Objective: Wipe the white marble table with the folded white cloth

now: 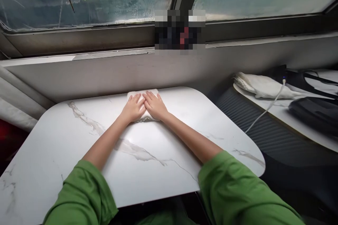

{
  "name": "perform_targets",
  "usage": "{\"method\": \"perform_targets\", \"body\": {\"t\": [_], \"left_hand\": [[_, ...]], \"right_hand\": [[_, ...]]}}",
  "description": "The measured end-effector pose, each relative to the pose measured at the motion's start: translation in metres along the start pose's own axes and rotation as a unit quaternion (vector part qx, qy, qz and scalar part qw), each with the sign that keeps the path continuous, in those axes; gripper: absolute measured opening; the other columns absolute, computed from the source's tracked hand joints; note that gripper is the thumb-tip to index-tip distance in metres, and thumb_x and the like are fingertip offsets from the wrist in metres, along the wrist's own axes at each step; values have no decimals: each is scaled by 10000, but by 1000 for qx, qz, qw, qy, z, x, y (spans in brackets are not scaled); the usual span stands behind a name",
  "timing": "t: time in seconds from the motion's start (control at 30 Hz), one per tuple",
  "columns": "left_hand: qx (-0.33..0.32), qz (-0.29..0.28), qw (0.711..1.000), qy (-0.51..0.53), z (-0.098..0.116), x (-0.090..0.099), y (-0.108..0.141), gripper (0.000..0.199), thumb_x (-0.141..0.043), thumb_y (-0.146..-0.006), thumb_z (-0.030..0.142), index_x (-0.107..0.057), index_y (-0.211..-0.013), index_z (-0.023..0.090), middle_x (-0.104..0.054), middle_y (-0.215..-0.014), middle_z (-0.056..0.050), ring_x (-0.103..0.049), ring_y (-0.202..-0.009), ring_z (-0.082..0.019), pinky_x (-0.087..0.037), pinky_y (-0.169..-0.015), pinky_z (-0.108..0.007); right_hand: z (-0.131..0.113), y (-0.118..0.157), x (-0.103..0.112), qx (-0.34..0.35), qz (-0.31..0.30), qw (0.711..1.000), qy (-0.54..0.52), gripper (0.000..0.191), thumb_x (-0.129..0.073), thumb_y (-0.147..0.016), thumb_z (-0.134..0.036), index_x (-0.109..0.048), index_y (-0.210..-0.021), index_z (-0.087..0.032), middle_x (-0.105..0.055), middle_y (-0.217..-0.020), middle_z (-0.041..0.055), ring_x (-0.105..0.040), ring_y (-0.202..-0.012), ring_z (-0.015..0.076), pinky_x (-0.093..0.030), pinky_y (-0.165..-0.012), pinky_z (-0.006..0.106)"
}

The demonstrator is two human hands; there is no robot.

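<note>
A folded white cloth [142, 95] lies on the white marble-patterned table [87, 140], close to the edge along the wall. My left hand [133, 107] rests flat on the left part of the cloth with its fingers extended. Beside it, my right hand [155, 105] presses flat on the right part, fingers stretched out and pointing away from me. The fingertips of both hands nearly meet in the middle. Both palms hide much of the cloth, though its far edge and a bit of its near edge show.
Windows [92, 0] with a dark frame rise behind the wall [111, 77]. A white curtain [16, 102] hangs at the left. On the right, a second table [317, 130] holds a white cloth bundle [266, 85], a black bag [314, 114] and a white charging cable [271, 105].
</note>
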State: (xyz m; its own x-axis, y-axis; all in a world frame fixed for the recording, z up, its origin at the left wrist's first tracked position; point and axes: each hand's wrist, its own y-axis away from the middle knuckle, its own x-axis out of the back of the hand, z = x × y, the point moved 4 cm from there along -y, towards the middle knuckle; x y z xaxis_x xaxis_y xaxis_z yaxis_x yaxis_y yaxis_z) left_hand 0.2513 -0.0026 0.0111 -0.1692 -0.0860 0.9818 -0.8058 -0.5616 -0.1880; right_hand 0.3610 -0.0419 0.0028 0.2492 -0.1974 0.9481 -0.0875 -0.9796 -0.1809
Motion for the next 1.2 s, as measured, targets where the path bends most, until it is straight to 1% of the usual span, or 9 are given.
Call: {"method": "perform_targets", "body": {"t": [0.3, 0.4, 0.47, 0.57, 0.7, 0.83, 0.93, 1.07, 1.2], "left_hand": [[-110, -45, 992, 38, 87, 32, 149, 607, -435, -926, 320, -346, -1448, 23, -282, -1521, -243, -179, -1440, -366, -157, -1167, -546], [-162, -57, 982, 73, 99, 43, 192, 673, -479, -900, 312, -278, -1474, 22, -219, -1544, -242, -100, -1453, -366, -162, -1169, -551], [-157, -54, 982, 90, 94, 46, 207, 677, -469, -907, 300, -237, -1490, 45, -174, -1562, -226, -62, -1459, -355, -164, -1166, -564], [-102, -63, 986, 114, 72, 36, 204, 633, -384, -952, 285, -162, -1519, 110, -106, -1587, -176, -44, -1466, -315, -165, -1169, -561], [37, -74, 986, 144, 14, 15, 154, 581, -220, -983, 248, -70, -1536, 152, -188, -1580, -126, -158, -1459, -235, -198, -1177, -502], [130, -5, 989, 71, -58, 14, 90, 579, -278, -966, 288, -236, -1510, 94, -211, -1573, -121, -144, -1462, -274, -149, -1191, -496], [160, 4, 986, 42, -95, 15, 59, 565, -314, -936, 255, -331, -1482, 113, -288, -1549, -110, -215, -1447, -276, -142, -1196, -483], [157, 6, 987, 24, -108, 14, 51, 543, -310, -943, 279, -359, -1476, 189, -317, -1544, -50, -240, -1442, -242, -163, -1202, -452], [134, -12, 991, 19, -93, 13, 65, 535, -280, -973, 257, -348, -1468, 66, -278, -1551, -130, -218, -1446, -267, -128, -1204, -459]], "right_hand": [[-61, 165, 10, 89, -29, 996, 5, 568, -245, -970, -258, -253, -1513, -95, -225, -1570, 147, -126, -1467, 259, -110, -1178, 547], [-82, 202, 16, 130, -55, 989, -37, 642, -288, -983, -319, -65, -1547, -108, -114, -1592, 147, -33, -1473, 281, -98, -1165, 587], [-90, 207, 17, 144, -86, 983, -78, 698, -327, -978, -370, -7, -1547, -120, -62, -1596, 143, 3, -1471, 292, -88, -1159, 600], [-91, 184, 12, 139, -117, 973, -143, 726, -397, -945, -385, -74, -1548, -144, -67, -1598, 116, 2, -1474, 274, -23, -1169, 580], [-87, 104, -7, 81, -105, 970, -205, 712, -429, -894, -316, -196, -1528, -90, -203, -1575, 124, -122, -1470, 225, -18, -1196, 480], [-100, 10, -24, 20, -32, 983, -178, 556, -323, -923, -218, -367, -1472, -142, -321, -1545, 81, -213, -1450, 184, -54, -1192, 454], [-114, -36, -31, 10, -6, 992, -124, 526, -269, -946, -188, -393, -1453, -127, -347, -1535, 86, -246, -1436, 184, -70, -1185, 466], [-119, -48, -35, 10, -1, 997, -75, 524, -253, -961, -189, -363, -1465, -99, -335, -1540, 91, -243, -1435, 192, -79, -1183, 471], [-117, -25, -34, 24, -25, 999, -42, 532, -238, -985, -240, -309, -1491, -91, -275, -1564, 94, -206, -1450, 206, -93, -1183, 464]]}}
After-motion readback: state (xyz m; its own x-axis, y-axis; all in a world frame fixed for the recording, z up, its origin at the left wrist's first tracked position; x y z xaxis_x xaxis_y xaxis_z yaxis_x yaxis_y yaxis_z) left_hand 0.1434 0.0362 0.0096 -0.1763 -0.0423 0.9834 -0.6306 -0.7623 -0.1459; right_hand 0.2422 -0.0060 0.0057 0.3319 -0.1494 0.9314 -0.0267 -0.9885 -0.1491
